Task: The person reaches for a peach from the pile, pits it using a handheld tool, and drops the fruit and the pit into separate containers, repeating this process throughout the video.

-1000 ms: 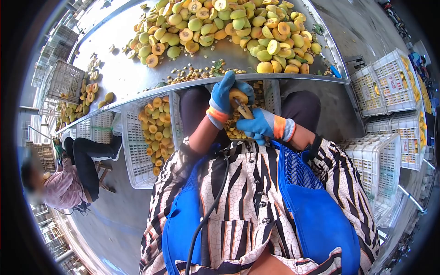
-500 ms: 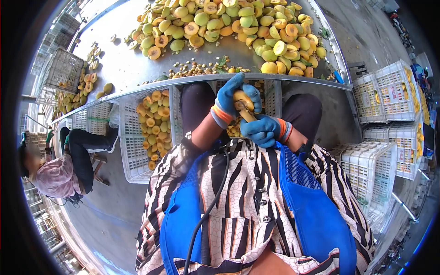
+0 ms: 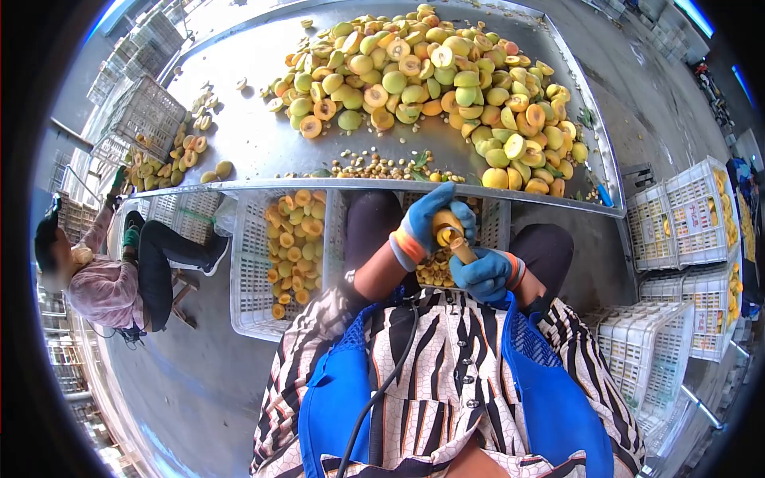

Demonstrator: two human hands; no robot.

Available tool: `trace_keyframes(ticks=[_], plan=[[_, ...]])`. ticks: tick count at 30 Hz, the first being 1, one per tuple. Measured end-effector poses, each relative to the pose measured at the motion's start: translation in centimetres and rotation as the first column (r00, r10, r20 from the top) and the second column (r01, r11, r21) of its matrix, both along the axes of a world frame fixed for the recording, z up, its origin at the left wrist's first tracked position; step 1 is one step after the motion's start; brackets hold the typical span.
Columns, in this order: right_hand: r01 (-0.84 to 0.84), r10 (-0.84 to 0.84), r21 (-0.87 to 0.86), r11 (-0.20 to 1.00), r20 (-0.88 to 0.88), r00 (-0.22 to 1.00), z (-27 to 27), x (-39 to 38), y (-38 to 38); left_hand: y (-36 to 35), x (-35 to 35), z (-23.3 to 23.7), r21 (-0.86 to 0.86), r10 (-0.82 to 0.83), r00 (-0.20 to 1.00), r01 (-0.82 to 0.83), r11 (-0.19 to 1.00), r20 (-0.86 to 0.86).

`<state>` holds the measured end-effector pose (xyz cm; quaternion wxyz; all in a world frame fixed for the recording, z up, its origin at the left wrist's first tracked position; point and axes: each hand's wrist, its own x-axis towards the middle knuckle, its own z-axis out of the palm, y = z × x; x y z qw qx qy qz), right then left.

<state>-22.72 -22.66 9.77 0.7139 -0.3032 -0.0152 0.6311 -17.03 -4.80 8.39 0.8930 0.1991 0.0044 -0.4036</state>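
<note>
Both my hands wear blue gloves and meet above my lap, just below the metal table's front edge. My left hand (image 3: 437,217) is wrapped round a yellow fruit (image 3: 447,227). My right hand (image 3: 483,272) is closed on a wooden handle (image 3: 463,251), whose upper end touches the fruit; the tool's tip is too small to make out. Beneath my hands, partly hidden, is a crate with fruit halves (image 3: 436,272). On the table (image 3: 239,111) lies a large heap of green and yellow fruit halves (image 3: 394,81), with many pits (image 3: 373,166) near the front edge.
A white crate of fruit halves (image 3: 243,284) stands left of my legs. Further left a person (image 3: 107,288) sits with a gloved hand at the table. Stacked crates (image 3: 673,215) hold fruit on the right. A blue-handled tool (image 3: 603,196) lies at the table's right corner.
The view has shifted, so the table and heap appear lower and more of them shows. My hands still hold the fruit and handle together. The seated person's arm now reaches toward the table.
</note>
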Motion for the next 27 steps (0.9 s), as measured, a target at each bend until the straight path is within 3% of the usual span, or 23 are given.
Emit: trace_keyframes(ticks=[2,3,4,5,6,7,8,9,11,12,13,15,16,17,18,19,21,22,23,24,25,26,27], plan=[[0.073,-0.073,0.015,0.997,0.016,0.997,-0.7,1.0,-1.8,2.8,1.9,-1.3,0.106,0.166,0.971,-0.186,0.977,0.173],[0.145,-0.145,0.031,0.989,0.02,0.989,-0.4,1.7,-2.3,5.0,2.2,0.2,-0.015,0.231,0.973,-0.231,0.973,-0.02],[0.155,-0.104,-0.287,0.945,0.186,0.977,0.1,2.0,-2.5,7.5,1.4,1.7,0.432,0.397,0.811,-0.571,0.698,0.43],[0.138,0.211,-0.642,0.754,0.436,0.875,0.9,2.2,-1.5,11.3,2.1,-0.8,0.557,0.34,0.728,-0.679,0.479,0.595],[0.319,0.555,-0.729,0.605,0.674,0.487,-3.5,2.1,-2.8,13.6,1.2,0.8,0.57,0.357,0.7,-0.712,0.41,0.618],[0.54,0.809,-0.678,0.499,0.588,-0.008,-7.9,2.0,-3.9,16.8,0.8,-0.5,0.615,0.377,0.667,-0.743,0.266,0.643],[0.48,0.808,-0.759,0.439,0.567,0.158,-7.4,2.3,-3.9,19.2,0.1,-0.8,0.668,0.445,0.649,-0.731,0.139,0.617],[0.479,0.809,-0.762,0.436,0.565,0.161,-6.3,2.5,-3.7,22.5,-0.5,-2.3,0.715,0.447,0.668,-0.694,0.086,0.595],[0.352,0.46,-0.791,0.5,0.587,0.666,-3.4,3.3,-2.9,26.4,-2.3,-4.3,0.714,0.511,0.581,-0.693,-0.097,0.634],[0.358,0.458,-0.789,0.5,0.592,0.663,-2.0,3.9,-2.4,29.5,-2.9,-6.2,0.727,0.352,0.638,-0.627,-0.28,0.685],[0.465,0.29,-0.704,0.536,0.671,0.682,-0.5,4.6,-1.9,31.8,-2.6,-7.7,0.689,0.186,0.697,-0.562,-0.458,0.693],[0.671,-0.063,-0.516,0.533,0.767,0.639,1.3,6.2,-1.6,33.0,-0.4,-6.0,0.36,-0.055,0.531,-0.644,-0.675,0.846],[0.711,-0.051,-0.502,0.492,0.799,0.6,1.2,8.3,-2.2,33.5,1.5,-5.0,0.391,-0.01,0.505,-0.681,-0.62,0.863],[0.783,-0.185,-0.44,0.44,0.809,0.559,2.7,10.2,-2.0,31.1,3.5,-1.2,0.317,-0.06,0.446,-0.718,-0.62,0.893],[0.844,-0.143,-0.351,0.405,0.888,0.438,2.5,12.7,-2.7,29.9,6.2,1.0,0.297,-0.092,0.454,-0.71,-0.639,0.886],[0.881,-0.031,-0.303,0.364,0.941,0.337,3.1,15.7,-3.3,28.9,9.2,3.0,0.356,-0.053,0.47,-0.733,-0.58,0.881],[0.946,0.224,-0.195,0.259,0.965,0.138,4.1,21.7,-4.6,26.4,16.3,5.2,0.323,-0.008,0.359,-0.85,-0.417,0.933],[0.956,0.23,-0.138,0.26,0.97,0.077,5.5,24.2,-4.5,24.3,19.9,6.1,0.226,-0.061,0.263,-0.909,-0.35,0.963],[0.962,0.238,-0.081,0.261,0.971,0.017,6.9,26.6,-4.5,22.7,23.7,6.5,0.197,-0.146,0.257,-0.922,-0.332,0.955],[0.971,0.428,-0.033,0.235,0.901,-0.073,5.8,31.1,-5.6,20.2,26.5,7.6,0.182,-0.19,0.254,-0.927,-0.329,0.949],[0.967,0.467,0.06,0.249,0.867,-0.174,5.4,34.6,-5.9,17.9,29.0,8.0,0.204,-0.181,0.277,-0.917,-0.341,0.944],[0.973,0.529,0.036,0.228,0.834,-0.155,4.6,39.2,-6.3,16.8,32.9,6.3,0.013,-0.293,0.124,-0.935,-0.355,0.948],[0.955,0.519,0.003,0.296,0.839,-0.164,4.4,42.9,-6.8,14.9,34.8,6.6,-0.015,-0.381,0.149,-0.919,-0.394,0.912]])
